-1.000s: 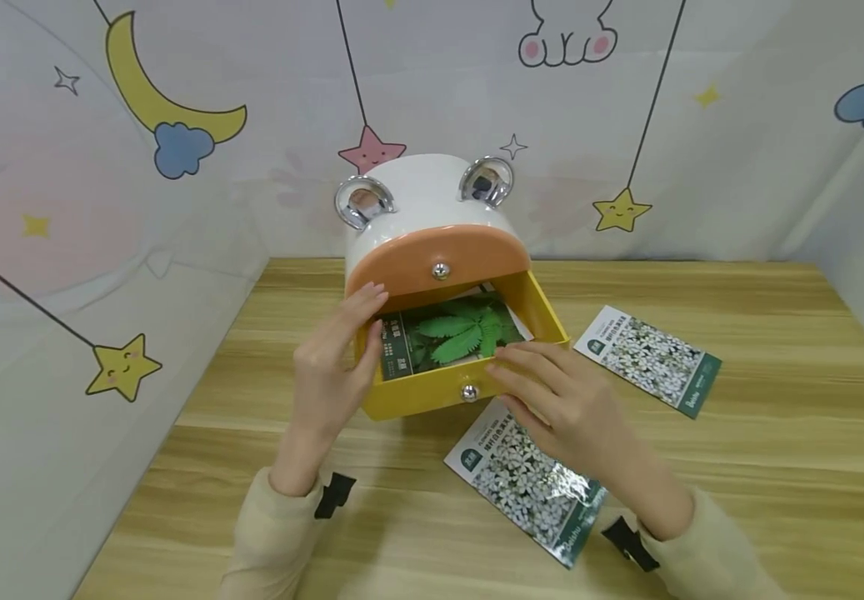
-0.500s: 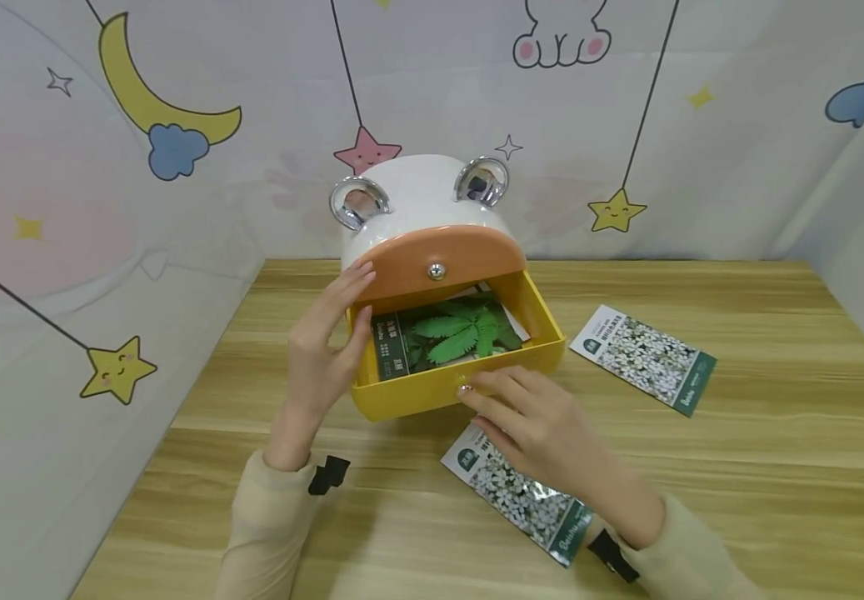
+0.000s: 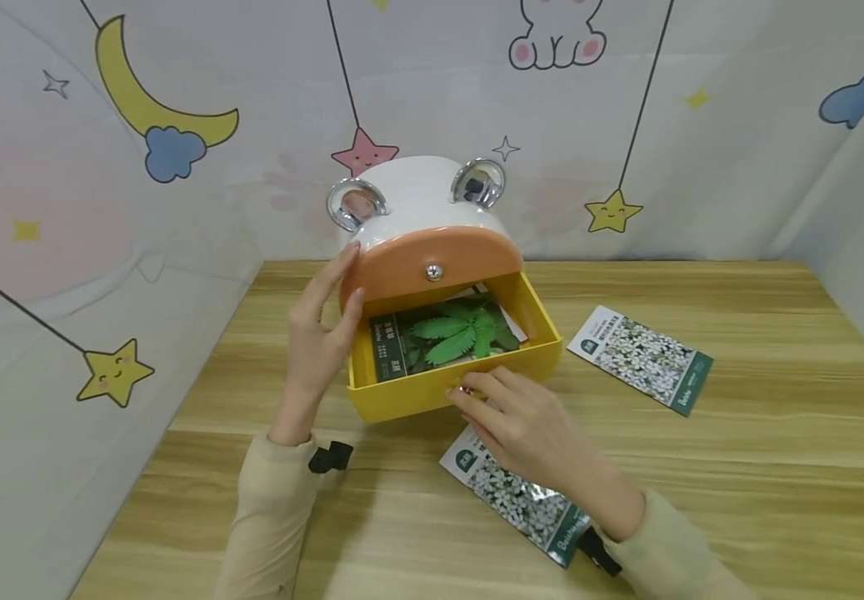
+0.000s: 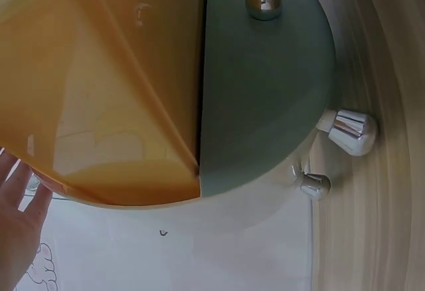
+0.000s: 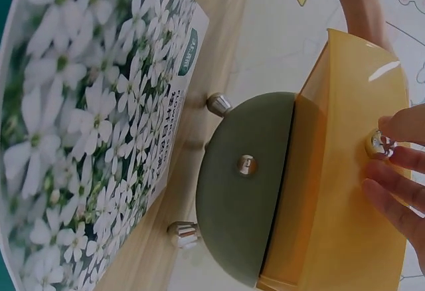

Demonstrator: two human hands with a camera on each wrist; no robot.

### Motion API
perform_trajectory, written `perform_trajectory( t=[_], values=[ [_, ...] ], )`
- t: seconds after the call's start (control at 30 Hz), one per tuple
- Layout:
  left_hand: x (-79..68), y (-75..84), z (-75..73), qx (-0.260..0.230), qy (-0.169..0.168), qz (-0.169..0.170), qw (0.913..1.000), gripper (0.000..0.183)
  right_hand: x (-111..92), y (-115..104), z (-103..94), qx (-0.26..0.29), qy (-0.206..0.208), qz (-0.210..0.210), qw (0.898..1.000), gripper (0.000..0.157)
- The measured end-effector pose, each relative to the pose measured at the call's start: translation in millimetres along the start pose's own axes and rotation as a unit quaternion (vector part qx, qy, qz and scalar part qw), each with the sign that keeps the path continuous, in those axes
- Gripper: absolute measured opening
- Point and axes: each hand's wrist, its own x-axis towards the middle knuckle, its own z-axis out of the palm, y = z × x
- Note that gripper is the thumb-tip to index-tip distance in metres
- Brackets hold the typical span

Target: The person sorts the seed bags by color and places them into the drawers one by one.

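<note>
In the head view, the yellow drawer [image 3: 394, 403] of my white cabinet [image 3: 420, 187] is pulled out, and a packet with green leaves [image 3: 450, 333] lies flat inside it, on top of some paler piece which I see only partly. My left hand [image 3: 315, 346] is spread, thumb apart from the fingers, and touches the side of the orange front [image 3: 476, 250] just above the drawer. My right hand [image 3: 517, 421] is at the middle of the drawer's face. One white-flower packet [image 3: 514, 496] lies on the table [image 3: 746, 500] in front of the drawer, partly under my right hand; a second white-flower packet [image 3: 649, 354] lies to the right of the drawer, near it.

In the left wrist view, only part of my left hand shows, beside the drawer's edge. Below the drawer, the green front [image 4: 265, 85] sits closed, with silver feet [image 4: 352, 131] under it.

In the right wrist view, my right thumb and fingers pinch the round knob [image 5: 376, 146] of the drawer.

As I judge it, putting the leaf packet inside is done; closing the drawer is not yet done, and both white-flower packets remain outside it.
</note>
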Motion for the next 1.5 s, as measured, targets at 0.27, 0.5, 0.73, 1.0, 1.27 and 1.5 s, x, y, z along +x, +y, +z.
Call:
perform_trajectory(
  t=[0.27,0.5,0.73,1.0,1.27,1.5],
  values=[
    [2.5,-12.0,-1.4,-0.065,-0.002,-0.058,0.9961,0.038,1,-2,5.0,0.033,0.000,0.015,0.999,0.031],
    [4.3,-19.5,-0.2,-0.122,-0.004,-0.094,0.9881,0.034,3,-2,5.1,0.050,0.000,0.027,0.998,0.024],
    [12.2,-4.7,0.7,-0.118,-0.020,-0.120,0.9855,0.034,4,-1,5.4,0.052,-0.001,0.028,0.998,0.024],
    [14.6,-3.2,3.0,-0.118,-0.057,-0.129,0.9830,0.037,3,0,5.6,0.051,0.001,0.029,0.998,0.027],
    [13.2,-5.5,5.4,-0.140,-0.059,-0.125,0.9805,0.038,3,1,6.1,0.052,0.005,0.031,0.998,0.026],
    [10.4,-14.4,7.4,-0.172,-0.045,-0.118,0.9771,0.038,4,1,7.1,0.053,0.011,0.027,0.998,0.024]
  ],
)
